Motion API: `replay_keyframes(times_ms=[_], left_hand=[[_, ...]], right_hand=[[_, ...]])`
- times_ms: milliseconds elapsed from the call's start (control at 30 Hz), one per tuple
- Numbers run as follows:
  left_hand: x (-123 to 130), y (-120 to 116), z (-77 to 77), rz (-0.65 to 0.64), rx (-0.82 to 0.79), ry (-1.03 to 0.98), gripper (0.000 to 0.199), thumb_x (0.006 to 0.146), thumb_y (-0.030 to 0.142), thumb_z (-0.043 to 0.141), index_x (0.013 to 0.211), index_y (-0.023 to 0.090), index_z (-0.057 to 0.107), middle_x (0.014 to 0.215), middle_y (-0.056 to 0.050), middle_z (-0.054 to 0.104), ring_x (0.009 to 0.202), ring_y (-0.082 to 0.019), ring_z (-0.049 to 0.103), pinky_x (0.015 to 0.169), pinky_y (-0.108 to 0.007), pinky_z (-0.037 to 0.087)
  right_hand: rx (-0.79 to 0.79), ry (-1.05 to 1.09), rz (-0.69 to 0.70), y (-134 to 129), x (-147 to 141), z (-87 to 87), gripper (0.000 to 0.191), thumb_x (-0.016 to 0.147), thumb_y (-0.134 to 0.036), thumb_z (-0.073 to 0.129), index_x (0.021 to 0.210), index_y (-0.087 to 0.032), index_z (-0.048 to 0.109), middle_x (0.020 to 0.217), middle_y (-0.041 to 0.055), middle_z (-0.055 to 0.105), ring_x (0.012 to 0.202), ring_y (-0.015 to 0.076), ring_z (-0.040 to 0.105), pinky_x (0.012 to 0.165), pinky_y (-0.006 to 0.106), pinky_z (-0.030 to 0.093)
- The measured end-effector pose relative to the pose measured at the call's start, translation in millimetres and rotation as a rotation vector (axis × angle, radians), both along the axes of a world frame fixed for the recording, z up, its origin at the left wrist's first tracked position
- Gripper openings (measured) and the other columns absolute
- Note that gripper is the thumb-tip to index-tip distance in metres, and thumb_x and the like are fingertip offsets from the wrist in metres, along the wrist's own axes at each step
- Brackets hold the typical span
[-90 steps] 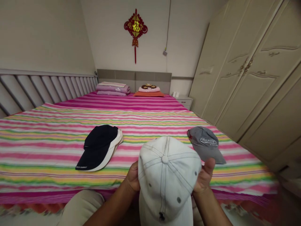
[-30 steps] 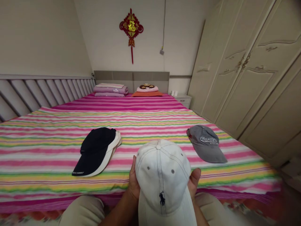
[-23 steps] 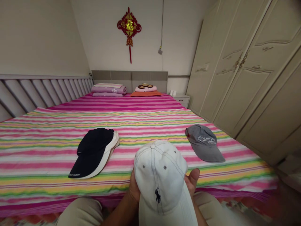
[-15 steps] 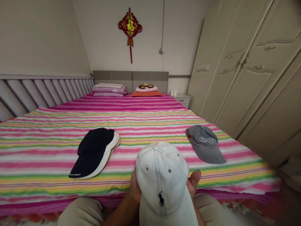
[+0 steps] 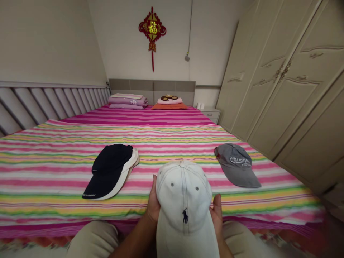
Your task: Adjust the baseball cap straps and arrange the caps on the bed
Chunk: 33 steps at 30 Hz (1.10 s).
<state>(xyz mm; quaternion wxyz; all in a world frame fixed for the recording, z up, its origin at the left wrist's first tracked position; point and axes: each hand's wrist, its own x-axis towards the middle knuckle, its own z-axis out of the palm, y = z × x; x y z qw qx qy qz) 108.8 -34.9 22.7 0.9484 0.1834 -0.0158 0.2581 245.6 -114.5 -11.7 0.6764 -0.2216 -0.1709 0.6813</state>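
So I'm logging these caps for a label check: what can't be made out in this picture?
Head view, the only one:
- white cap: brim tip cut off by the bottom edge; its inside faces away.
- left hand and right hand: fingers mostly hidden behind the cap.
- cream cap: largely covered by the navy cap on top.
- navy cap's brim lettering: too small to read.
- grey cap: small print under its logo is illegible.
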Motion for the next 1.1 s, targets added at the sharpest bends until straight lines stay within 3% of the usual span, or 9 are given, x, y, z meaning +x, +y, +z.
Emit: replay_keyframes(times_ms=[167, 233, 333, 467, 600, 700, 767, 900, 1100], left_hand=[[-5.4, 10.6, -4.1, 0.027, -0.039, -0.01, 0.068, 0.079, 0.062, 0.026, 0.12, 0.014, 0.052, 0.108, -0.012, 0.063, 0.109, -0.028, 0.05, 0.099, -0.04, 0.026], [-5.7, 11.6, -4.4, 0.045, -0.059, -0.014, 0.069, 0.078, 0.063, 0.027, 0.12, 0.014, 0.052, 0.109, -0.012, 0.062, 0.11, -0.029, 0.049, 0.099, -0.042, 0.026], [-5.9, 9.7, -5.3, 0.109, -0.073, -0.014, 0.073, 0.075, 0.067, 0.029, 0.12, 0.014, 0.052, 0.112, -0.013, 0.061, 0.112, -0.031, 0.047, 0.099, -0.044, 0.025], [-10.9, 5.4, -16.6, 0.162, 0.0, -0.029, 0.064, 0.074, 0.062, 0.039, 0.116, 0.017, 0.055, 0.114, -0.012, 0.059, 0.116, -0.032, 0.044, 0.1, -0.046, 0.023], [-17.8, 0.3, -35.2, 0.138, 0.151, -0.05, 0.038, 0.071, 0.036, 0.059, 0.107, 0.021, 0.06, 0.109, -0.007, 0.063, 0.112, -0.028, 0.049, 0.099, -0.041, 0.028], [-18.3, -4.4, -40.5, 0.14, 0.199, 0.076, 0.04, 0.064, 0.01, 0.062, 0.104, 0.017, 0.06, 0.1, -0.008, 0.067, 0.101, -0.026, 0.057, 0.094, -0.039, 0.036], [-16.1, -7.0, -39.7, 0.142, 0.213, 0.182, 0.04, 0.062, 0.003, 0.061, 0.101, 0.013, 0.06, 0.093, -0.01, 0.068, 0.092, -0.025, 0.061, 0.086, -0.037, 0.042], [-10.7, -7.9, -38.2, 0.198, 0.22, 0.276, 0.037, 0.059, 0.001, 0.064, 0.094, 0.011, 0.062, 0.086, -0.009, 0.069, 0.081, -0.022, 0.064, 0.075, -0.032, 0.047], [-7.0, 2.5, -43.4, 0.257, 0.213, 0.289, 0.038, 0.058, 0.004, 0.067, 0.094, 0.014, 0.062, 0.086, -0.006, 0.07, 0.083, -0.022, 0.064, 0.081, -0.033, 0.046]], right_hand=[[-0.042, 0.122, 0.256, -23.4, -13.8, -4.5, 0.053, 0.07, -0.057, 0.052, 0.1, -0.015, 0.065, 0.1, 0.0125, 0.067, 0.106, 0.0301, 0.054, 0.096, 0.049, 0.03], [-0.056, 0.147, 0.286, -28.9, -17.5, -6.4, 0.043, 0.072, -0.046, 0.055, 0.1, -0.015, 0.066, 0.101, 0.0115, 0.067, 0.104, 0.0293, 0.055, 0.095, 0.048, 0.032], [-0.069, 0.16, 0.235, -30.6, -18.6, -8.1, 0.033, 0.072, -0.036, 0.057, 0.098, -0.017, 0.067, 0.1, 0.0092, 0.068, 0.102, 0.028, 0.057, 0.094, 0.047, 0.035], [-0.102, 0.14, 0.218, -27.1, -12.5, -11.8, 0.034, 0.068, -0.037, 0.062, 0.093, -0.015, 0.068, 0.095, 0.011, 0.069, 0.097, 0.0298, 0.059, 0.092, 0.048, 0.036], [-0.099, 0.135, 0.147, -22.8, 1.7, -18.6, 0.032, 0.058, -0.031, 0.072, 0.086, -0.015, 0.07, 0.086, 0.0097, 0.071, 0.091, 0.0296, 0.062, 0.093, 0.045, 0.037], [-0.065, 0.089, 0.063, -20.7, 14.8, -18.1, 0.022, 0.058, -0.022, 0.073, 0.079, -0.016, 0.071, 0.086, 0.0086, 0.071, 0.085, 0.0279, 0.064, 0.093, 0.044, 0.037], [-0.032, 0.041, 0.052, -20.3, 21.9, -14.4, 0.02, 0.058, -0.02, 0.073, 0.078, -0.016, 0.071, 0.091, 0.0102, 0.07, 0.087, 0.029, 0.064, 0.093, 0.046, 0.036], [-0.02, -0.003, 0.056, -23.4, 27.9, -11.9, 0.03, 0.057, -0.021, 0.074, 0.086, -0.017, 0.069, 0.096, 0.0119, 0.069, 0.094, 0.0306, 0.061, 0.093, 0.048, 0.035], [-0.061, 0.08, -0.075, -36.7, 23.7, -35.1, 0.023, 0.059, -0.03, 0.074, 0.08, -0.021, 0.071, 0.091, 0.0065, 0.071, 0.095, 0.0246, 0.061, 0.097, 0.038, 0.035]])
